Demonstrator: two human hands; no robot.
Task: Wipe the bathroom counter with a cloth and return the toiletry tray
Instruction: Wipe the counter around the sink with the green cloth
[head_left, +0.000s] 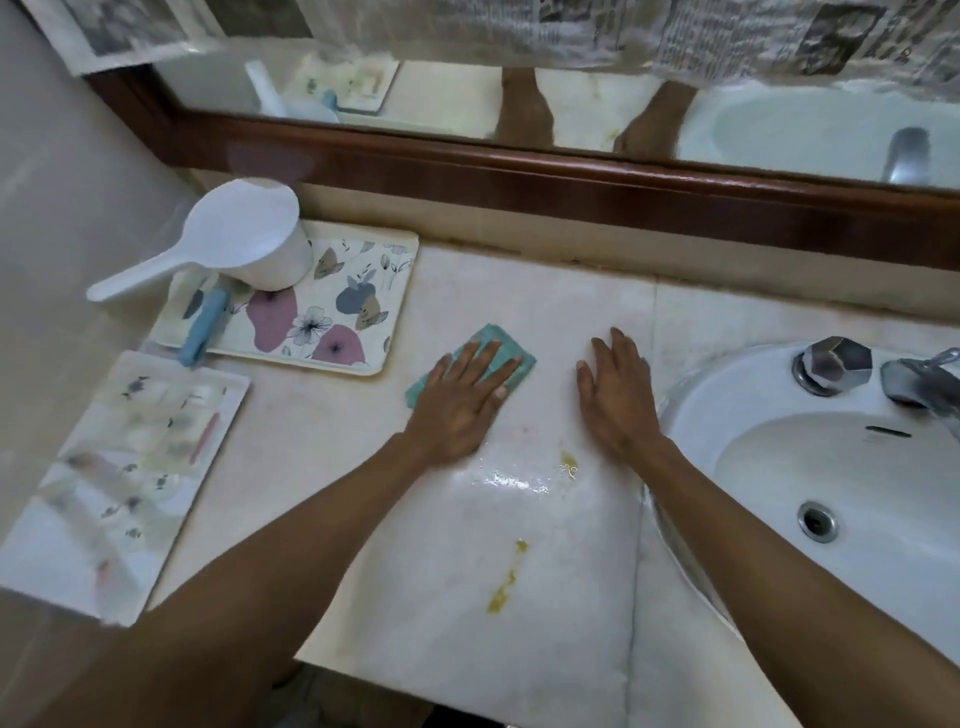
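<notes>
A teal cloth (511, 347) lies flat on the pale marble counter (545, 291), and my left hand (462, 400) presses on it with fingers spread. My right hand (615, 395) rests flat and empty on the counter just left of the sink. A wet shiny patch (511, 480) and yellow stains (569, 460) mark the counter nearer to me. The floral toiletry tray (358, 291) sits at the back left, holding a white dipper (244, 239) and a blue-handled item (202, 325).
A white sink (810, 467) with a chrome tap (906, 382) and a faceted knob (836, 364) fills the right. A blurred flat printed packet (119, 478) lies at the counter's left edge. A wood-framed mirror (519, 171) runs along the back.
</notes>
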